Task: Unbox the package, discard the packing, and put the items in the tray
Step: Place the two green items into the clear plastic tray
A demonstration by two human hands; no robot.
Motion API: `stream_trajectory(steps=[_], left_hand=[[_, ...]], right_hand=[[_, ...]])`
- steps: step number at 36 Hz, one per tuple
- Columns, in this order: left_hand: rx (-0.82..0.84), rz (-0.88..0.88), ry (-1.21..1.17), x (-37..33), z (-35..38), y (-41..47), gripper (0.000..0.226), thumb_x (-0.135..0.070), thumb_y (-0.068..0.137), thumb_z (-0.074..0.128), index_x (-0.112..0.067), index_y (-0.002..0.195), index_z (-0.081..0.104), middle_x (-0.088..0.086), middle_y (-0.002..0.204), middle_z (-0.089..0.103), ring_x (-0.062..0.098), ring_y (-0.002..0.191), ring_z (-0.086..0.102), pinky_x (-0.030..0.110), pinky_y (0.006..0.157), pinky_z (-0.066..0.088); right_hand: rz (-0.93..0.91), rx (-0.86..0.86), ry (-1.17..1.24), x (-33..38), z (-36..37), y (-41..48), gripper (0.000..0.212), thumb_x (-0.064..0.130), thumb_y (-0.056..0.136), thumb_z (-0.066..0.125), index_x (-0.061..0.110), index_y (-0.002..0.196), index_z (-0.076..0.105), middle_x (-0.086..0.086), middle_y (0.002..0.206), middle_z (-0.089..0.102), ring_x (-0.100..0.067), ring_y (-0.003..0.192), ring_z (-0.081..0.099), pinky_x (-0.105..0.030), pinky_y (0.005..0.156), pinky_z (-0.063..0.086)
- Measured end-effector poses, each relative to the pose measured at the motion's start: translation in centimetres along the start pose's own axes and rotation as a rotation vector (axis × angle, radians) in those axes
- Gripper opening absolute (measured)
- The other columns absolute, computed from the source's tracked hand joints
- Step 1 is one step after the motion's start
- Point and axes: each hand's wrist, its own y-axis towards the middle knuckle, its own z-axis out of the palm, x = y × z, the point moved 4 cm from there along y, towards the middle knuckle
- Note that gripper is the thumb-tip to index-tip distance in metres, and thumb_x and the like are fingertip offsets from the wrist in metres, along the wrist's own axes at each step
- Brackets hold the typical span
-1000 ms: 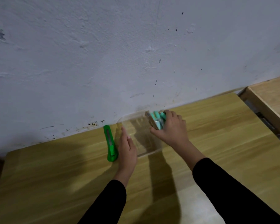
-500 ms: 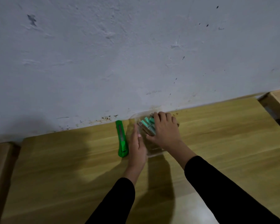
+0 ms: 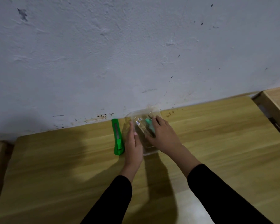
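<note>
A: Where's the clear tray (image 3: pixel 150 151)?
B: On the wooden table (image 3: pixel 217 135) against the wall, at twelve o'clock from the person.
A: And the hands?
B: The left hand (image 3: pixel 133 144), flat with fingers straight, rests against the tray's nine o'clock side. The right hand (image 3: pixel 163 135) reaches in from four o'clock, fingers curled over the teal items (image 3: pixel 149 124).
A: Anything else?
B: A green utility knife (image 3: pixel 117 137), at nine o'clock of the left hand.

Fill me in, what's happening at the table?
A person is loading a clear tray near the wall. The right hand sets a pack of teal items into it, and the left hand rests flat against the tray's left side. A green box cutter lies untouched on the table beside it.
</note>
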Motion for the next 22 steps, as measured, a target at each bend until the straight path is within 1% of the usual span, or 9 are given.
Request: stream_trajectory(steps=[2,4,8,11,14,16,18,20,22], left_hand=[[-0.005,-0.007,0.005,0.1,0.0,0.0,0.049,-0.015,0.101,0.030,-0.030,0.146,0.020,-0.016,0.147,0.021,0.000,0.137,0.019,0.019,0.110,0.021],[-0.008,-0.008,0.010,0.3,0.0,0.0,0.048,-0.017,0.101,0.029,-0.031,0.146,0.020,-0.012,0.150,0.023,0.003,0.138,0.021,0.022,0.111,0.023],[0.012,-0.045,-0.040,0.3,0.0,0.1,0.048,-0.018,0.101,0.029,-0.032,0.146,0.021,-0.008,0.149,0.027,0.003,0.134,0.027,0.019,0.105,0.030],[0.043,-0.073,-0.083,0.0,-0.2,0.0,0.048,-0.018,0.101,0.029,-0.033,0.146,0.022,-0.007,0.147,0.030,0.006,0.131,0.033,0.023,0.103,0.036],[0.067,-0.093,-0.094,-0.4,-0.4,0.1,0.047,-0.018,0.101,0.029,-0.029,0.147,0.022,-0.006,0.144,0.033,0.006,0.127,0.035,0.023,0.102,0.037],[0.077,-0.096,-0.090,-0.6,-0.6,0.2,0.047,-0.017,0.102,0.030,-0.028,0.147,0.022,-0.002,0.149,0.031,0.010,0.131,0.034,0.026,0.106,0.035],[0.087,-0.107,-0.087,-0.6,-0.8,0.3,0.047,-0.017,0.102,0.030,-0.027,0.147,0.022,-0.001,0.151,0.030,0.009,0.132,0.033,0.024,0.105,0.033],[0.098,-0.119,-0.093,-0.7,-0.8,0.3,0.047,-0.016,0.102,0.030,-0.027,0.147,0.023,-0.002,0.150,0.030,0.009,0.133,0.032,0.024,0.107,0.032],[0.114,-0.122,-0.106,-0.7,-0.9,0.4,0.047,-0.016,0.102,0.030,-0.027,0.147,0.023,-0.003,0.151,0.029,0.012,0.137,0.031,0.031,0.112,0.031]], right_hand=[[0.021,0.013,0.086,-0.2,0.4,-0.6,0.080,0.039,0.087,0.056,0.002,0.145,0.016,-0.014,0.153,0.022,-0.029,0.140,0.023,-0.036,0.117,0.022],[0.043,0.028,0.153,0.0,0.9,-1.0,0.080,0.037,0.088,0.055,0.002,0.146,0.012,-0.014,0.155,0.016,-0.028,0.143,0.018,-0.036,0.119,0.019],[0.058,0.068,0.179,0.6,2.2,-1.5,0.074,0.038,0.096,0.038,0.002,0.146,-0.004,-0.016,0.158,-0.004,-0.028,0.146,-0.002,-0.033,0.117,0.003],[0.088,0.128,0.216,0.8,3.1,-1.4,0.074,0.044,0.098,0.028,0.004,0.145,-0.011,-0.015,0.157,-0.013,-0.026,0.146,-0.009,-0.034,0.117,0.002],[0.102,0.166,0.247,0.9,3.3,-0.7,0.075,0.047,0.097,0.025,0.003,0.144,-0.014,-0.015,0.156,-0.017,-0.025,0.145,-0.014,-0.037,0.118,0.001],[0.103,0.190,0.294,0.9,3.1,-0.3,0.076,0.045,0.097,0.027,0.003,0.144,-0.015,-0.015,0.155,-0.019,-0.024,0.144,-0.017,-0.036,0.118,-0.001],[0.103,0.196,0.332,0.9,2.9,-0.2,0.077,0.044,0.097,0.030,0.003,0.144,-0.015,-0.014,0.155,-0.020,-0.023,0.144,-0.018,-0.036,0.118,-0.002],[0.109,0.153,0.357,0.9,2.7,-0.3,0.076,0.043,0.097,0.032,0.004,0.145,-0.012,-0.012,0.156,-0.018,-0.023,0.145,-0.016,-0.035,0.118,0.000],[0.106,0.082,0.358,1.0,2.7,-0.8,0.073,0.040,0.097,0.034,0.006,0.147,-0.007,-0.011,0.158,-0.012,-0.023,0.146,-0.012,-0.035,0.118,0.002]])
